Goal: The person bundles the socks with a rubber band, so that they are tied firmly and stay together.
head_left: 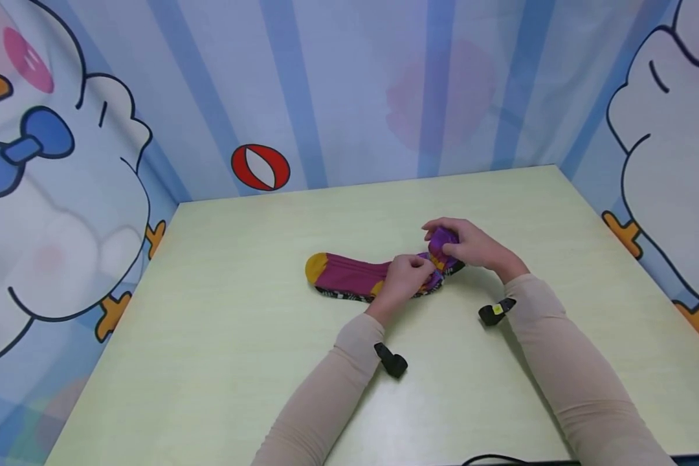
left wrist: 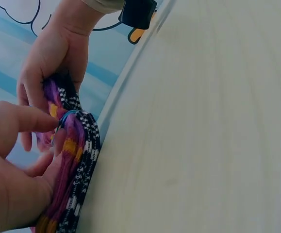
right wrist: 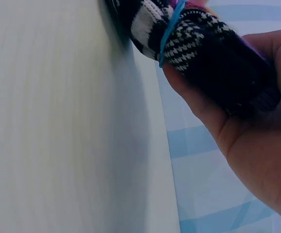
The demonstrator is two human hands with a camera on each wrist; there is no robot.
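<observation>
A pair of long socks (head_left: 352, 275) lies on the table, magenta with mustard toe and heel patches and a black-and-white patterned underside. Around them, near the cuff end, runs a thin blue elastic band (right wrist: 168, 36). My left hand (head_left: 404, 278) is over the socks, its thumb and fingertips pinching at the band (left wrist: 68, 114) in the left wrist view; the exact contact is partly hidden. The purple cuff end (head_left: 443, 241) is in the grip of my right hand (head_left: 474, 246), which lifts it a little off the table. In the right wrist view the thumb and fingers (right wrist: 198, 104) wrap the dark cuff.
The pale table (head_left: 210, 362) meets a cartoon-printed wall (head_left: 349, 84) at its back and sides. A black wrist camera (head_left: 391, 361) hangs at the left sleeve and another (head_left: 495, 312) at the right. A black cable (head_left: 492, 457) curves at the front edge.
</observation>
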